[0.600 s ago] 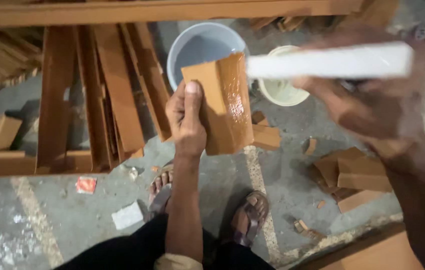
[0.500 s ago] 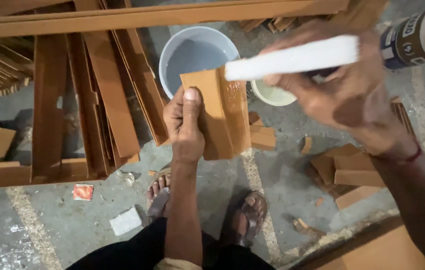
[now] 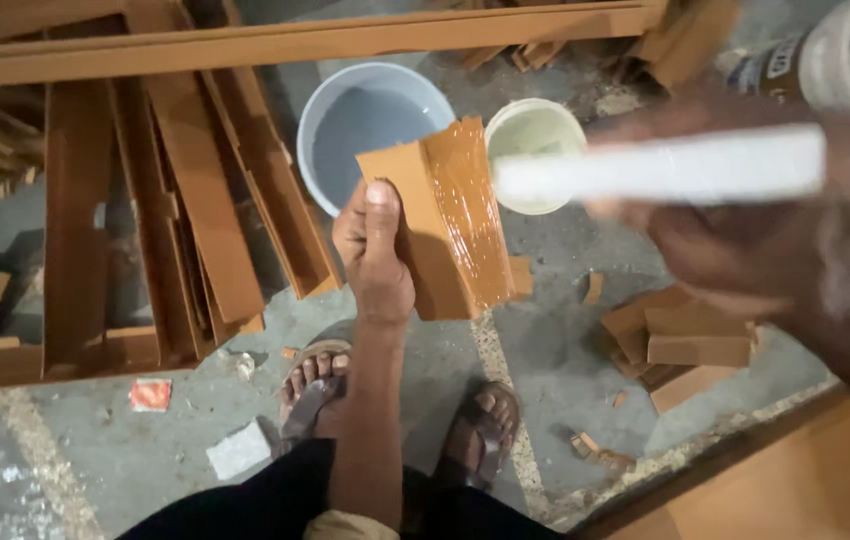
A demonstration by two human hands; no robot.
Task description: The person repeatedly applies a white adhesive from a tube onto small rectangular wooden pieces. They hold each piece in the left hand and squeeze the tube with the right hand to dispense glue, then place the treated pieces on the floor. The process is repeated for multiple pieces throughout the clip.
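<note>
Meanwhile, left hand (image 3: 373, 250) is gripping a glue-wet wooden piece (image 3: 445, 220); right hand (image 3: 745, 230) is clasping a white stick (image 3: 660, 168).

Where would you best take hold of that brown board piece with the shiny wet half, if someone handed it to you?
Grip the brown board piece by its dull, dry left part, coming from the left and below, as the left hand does with its thumb flat on the face. The right half glistens wet, so fingers there would probably smear it. The right hand holds a white stick near that side.

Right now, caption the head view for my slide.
Left hand holds a glossy-coated wood piece while right hand grips a white stick.
</note>
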